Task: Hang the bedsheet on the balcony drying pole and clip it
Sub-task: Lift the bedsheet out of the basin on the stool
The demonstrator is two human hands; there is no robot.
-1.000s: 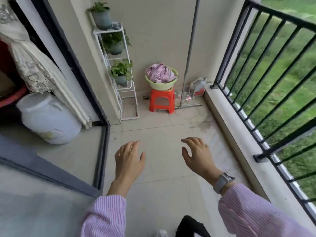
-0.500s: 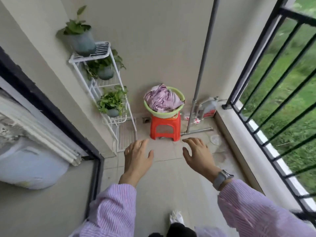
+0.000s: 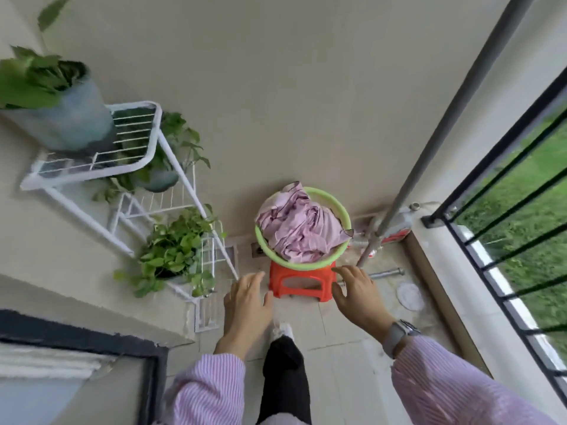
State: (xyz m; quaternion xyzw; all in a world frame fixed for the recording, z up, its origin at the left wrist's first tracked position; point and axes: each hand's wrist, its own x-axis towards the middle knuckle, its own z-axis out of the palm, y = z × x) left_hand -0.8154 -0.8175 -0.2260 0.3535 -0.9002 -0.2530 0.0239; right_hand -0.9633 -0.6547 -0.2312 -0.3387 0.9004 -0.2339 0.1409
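Note:
A crumpled pink bedsheet (image 3: 299, 230) fills a green basin (image 3: 346, 214) that sits on a small red stool (image 3: 302, 285) against the far wall. My left hand (image 3: 247, 306) is stretched out, fingers apart, just left of the stool and holds nothing. My right hand (image 3: 357, 294), with a watch on the wrist, hovers at the stool's right edge, also with spread fingers and nothing in it. A grey drying pole stand (image 3: 435, 139) rises at a slant from its foot right of the basin. No clips show.
A white wire plant rack (image 3: 144, 167) with potted plants stands at the left wall. A black balcony railing (image 3: 503, 191) and its ledge run along the right. A white jug (image 3: 402, 222) sits in the corner. My leg (image 3: 285, 372) steps forward on the tiled floor.
I have walked closer to the stool and basin, which now look larger. Both hands have moved forward to either side of the stool. The sliding door has dropped out to the lower left.

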